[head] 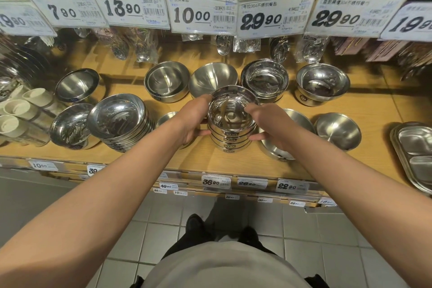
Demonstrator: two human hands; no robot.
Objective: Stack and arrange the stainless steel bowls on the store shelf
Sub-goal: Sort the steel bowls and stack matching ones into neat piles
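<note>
Stack of stainless steel bowls (231,132) clasped from both sides by left hand (195,121) and right hand (268,127), grip closed, on wooden shelf (233,161).

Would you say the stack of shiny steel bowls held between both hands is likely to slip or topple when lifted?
The stack of polished steel bowls looks rigid but probably slippery, given its mirror finish. Being several bowls tall, it may tip, hence the left hand and right hand on opposite sides.

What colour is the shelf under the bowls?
Light wood-grain tan, clearest in the head view on the shelf beside the bowls.
</note>
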